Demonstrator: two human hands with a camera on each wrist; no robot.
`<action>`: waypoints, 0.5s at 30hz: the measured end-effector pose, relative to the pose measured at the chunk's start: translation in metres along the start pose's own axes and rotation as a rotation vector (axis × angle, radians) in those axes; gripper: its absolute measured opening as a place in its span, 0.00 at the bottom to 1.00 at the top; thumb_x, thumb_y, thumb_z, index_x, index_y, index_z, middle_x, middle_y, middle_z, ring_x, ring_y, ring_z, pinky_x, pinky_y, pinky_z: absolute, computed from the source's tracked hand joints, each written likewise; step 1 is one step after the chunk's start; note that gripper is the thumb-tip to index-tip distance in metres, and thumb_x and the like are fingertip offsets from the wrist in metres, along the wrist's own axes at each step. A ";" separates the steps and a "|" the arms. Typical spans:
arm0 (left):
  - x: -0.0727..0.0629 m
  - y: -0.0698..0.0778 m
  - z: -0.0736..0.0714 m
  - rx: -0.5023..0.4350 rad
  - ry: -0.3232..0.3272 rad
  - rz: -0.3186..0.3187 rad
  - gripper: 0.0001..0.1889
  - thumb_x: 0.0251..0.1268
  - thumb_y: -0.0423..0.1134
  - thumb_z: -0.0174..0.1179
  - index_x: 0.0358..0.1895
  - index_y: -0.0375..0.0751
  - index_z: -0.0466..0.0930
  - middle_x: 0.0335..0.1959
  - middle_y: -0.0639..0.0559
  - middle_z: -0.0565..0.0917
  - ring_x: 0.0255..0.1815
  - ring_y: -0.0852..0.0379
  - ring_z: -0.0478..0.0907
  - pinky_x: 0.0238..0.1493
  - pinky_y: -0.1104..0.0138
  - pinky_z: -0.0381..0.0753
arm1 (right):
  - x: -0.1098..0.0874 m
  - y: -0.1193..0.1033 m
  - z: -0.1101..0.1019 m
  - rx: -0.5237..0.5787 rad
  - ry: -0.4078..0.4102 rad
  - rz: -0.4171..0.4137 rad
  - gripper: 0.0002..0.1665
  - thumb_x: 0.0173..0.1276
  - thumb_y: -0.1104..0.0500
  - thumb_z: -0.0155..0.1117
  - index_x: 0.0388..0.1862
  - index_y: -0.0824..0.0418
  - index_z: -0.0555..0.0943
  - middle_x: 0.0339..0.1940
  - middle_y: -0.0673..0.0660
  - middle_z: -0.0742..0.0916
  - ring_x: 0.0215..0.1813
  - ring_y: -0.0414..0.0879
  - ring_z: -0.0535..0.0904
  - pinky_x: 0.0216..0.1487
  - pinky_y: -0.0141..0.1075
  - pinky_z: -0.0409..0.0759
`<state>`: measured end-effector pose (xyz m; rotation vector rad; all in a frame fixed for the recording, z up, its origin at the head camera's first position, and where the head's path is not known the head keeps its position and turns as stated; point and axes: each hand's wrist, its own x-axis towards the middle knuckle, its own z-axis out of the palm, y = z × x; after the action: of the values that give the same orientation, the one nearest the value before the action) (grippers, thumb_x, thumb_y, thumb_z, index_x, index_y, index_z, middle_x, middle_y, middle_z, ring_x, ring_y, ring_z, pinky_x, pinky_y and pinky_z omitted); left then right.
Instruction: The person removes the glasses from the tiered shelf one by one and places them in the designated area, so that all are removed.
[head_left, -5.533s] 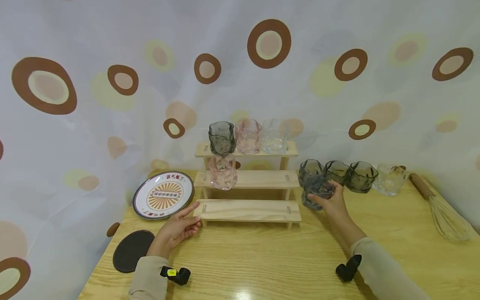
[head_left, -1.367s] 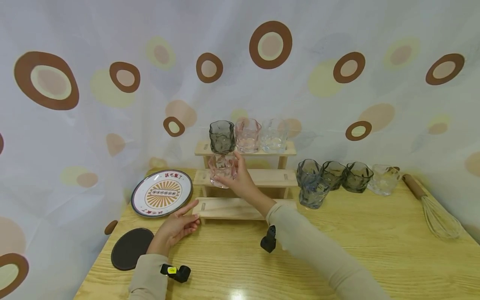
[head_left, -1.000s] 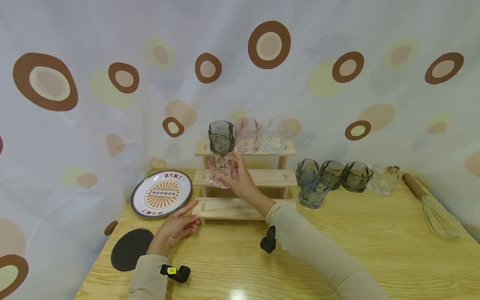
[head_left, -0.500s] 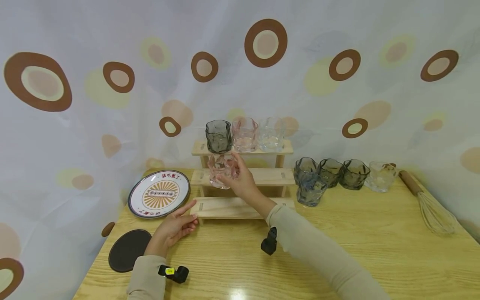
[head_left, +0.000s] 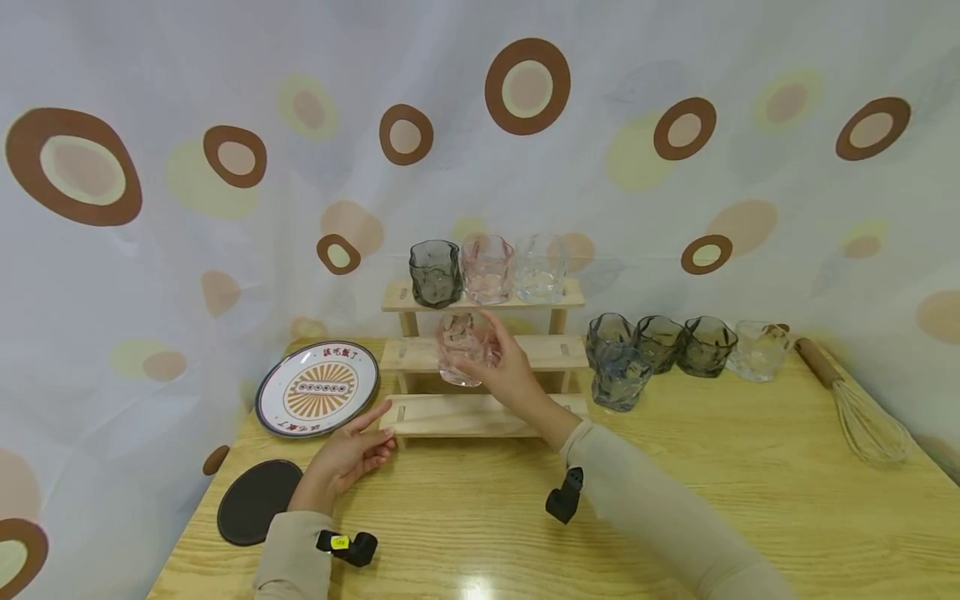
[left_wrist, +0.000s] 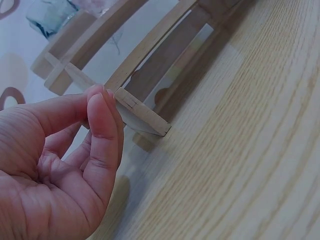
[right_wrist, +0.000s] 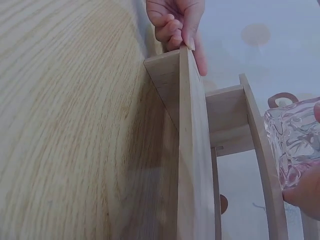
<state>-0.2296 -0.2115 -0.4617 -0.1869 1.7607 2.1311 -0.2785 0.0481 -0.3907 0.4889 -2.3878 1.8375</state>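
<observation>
My right hand (head_left: pixel 513 379) grips a faceted pink drinking glass (head_left: pixel 456 354), thumb and fingers on either side of it. In the head view the glass overlaps the left part of the middle shelf (head_left: pixel 528 350) on a three-tier wooden rack. In the right wrist view the glass (right_wrist: pixel 292 137) is right at that shelf's edge. My left hand (head_left: pixel 351 458) pinches the left end of the bottom shelf (head_left: pixel 468 417) between thumb and fingers. Along the top shelf stand a smoky grey glass (head_left: pixel 435 279), a pink glass (head_left: pixel 489 279) and a clear glass (head_left: pixel 540 279).
Right of the rack stand several dark glasses (head_left: pixel 705 350), with a blue-grey glass (head_left: pixel 621 382) in front and a clear glass (head_left: pixel 759 354) at the end. A whisk (head_left: pixel 862 417) lies farther right. To the left are a printed plate (head_left: pixel 318 389) and a black round mat (head_left: pixel 258 502).
My right hand has let go of the blue-grey glass and taken hold of the pink one. That pink glass has shifted rightward and slightly nearer me. My left hand stays on the rack.
</observation>
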 end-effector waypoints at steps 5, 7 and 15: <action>0.000 0.000 0.000 0.008 0.005 -0.006 0.33 0.68 0.28 0.53 0.74 0.47 0.55 0.23 0.54 0.82 0.20 0.64 0.76 0.26 0.74 0.78 | -0.009 0.002 -0.015 0.029 -0.013 0.013 0.50 0.60 0.57 0.70 0.76 0.50 0.53 0.55 0.61 0.70 0.60 0.55 0.69 0.59 0.46 0.71; 0.000 0.000 -0.001 0.010 0.001 -0.004 0.33 0.68 0.29 0.54 0.74 0.47 0.55 0.23 0.54 0.82 0.20 0.65 0.76 0.26 0.75 0.78 | -0.012 0.002 -0.022 0.037 -0.005 0.019 0.50 0.60 0.57 0.70 0.76 0.51 0.53 0.58 0.62 0.70 0.63 0.55 0.67 0.64 0.47 0.68; 0.001 0.002 0.000 0.008 -0.003 -0.011 0.33 0.68 0.29 0.54 0.74 0.48 0.55 0.23 0.54 0.82 0.20 0.65 0.76 0.26 0.75 0.78 | -0.023 0.008 -0.053 0.040 0.036 0.002 0.48 0.62 0.59 0.69 0.76 0.54 0.53 0.44 0.57 0.69 0.58 0.55 0.68 0.64 0.51 0.65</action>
<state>-0.2312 -0.2122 -0.4600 -0.1910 1.7616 2.1152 -0.2659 0.1053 -0.3898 0.4534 -2.3333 1.8819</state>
